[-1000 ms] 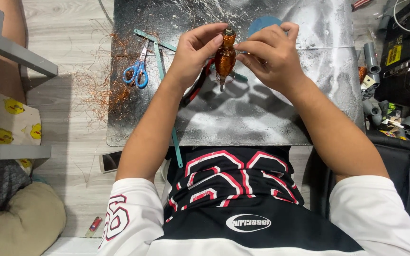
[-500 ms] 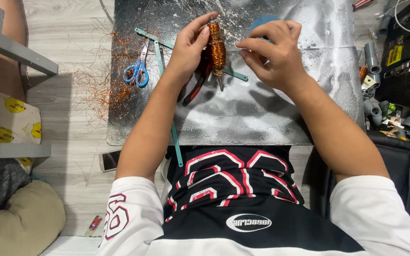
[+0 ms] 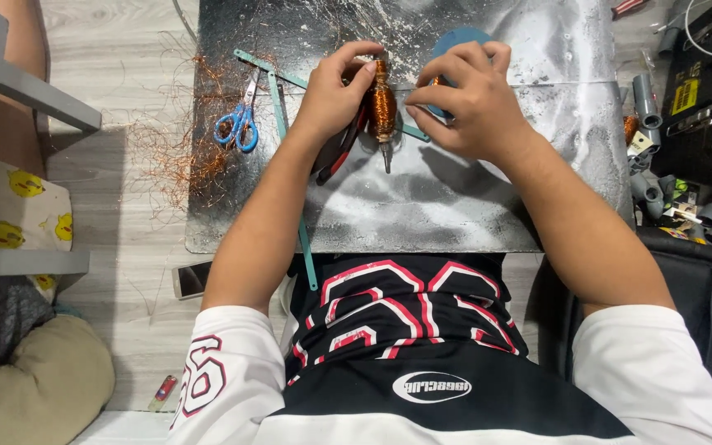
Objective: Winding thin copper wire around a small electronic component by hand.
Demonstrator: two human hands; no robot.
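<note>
Rotor (image 3: 384,105) wound with copper sits upright between my hands, over the metal sheet (image 3: 455,198). My left hand (image 3: 333,97) pinches it closed; my right hand (image 3: 465,100), fingers curled, seems to grip a strand beside it. I judge I'm mid-unwinding; next needs steady pulling. Scissors (image 3: 239,124) lie left, among loose wire (image 3: 183,156).

- Black jersey (image 3: 422,363) on the person's chest, with big red figures outlined in white.
- Short white sleeves (image 3: 232,379) there, the left one carrying red outlined figures.
- A small white oval badge (image 3: 432,386) low on the front.
- Both forearms bare, left hand (image 3: 335,99) and right hand (image 3: 467,103) without gloves, rings or watch.
</note>
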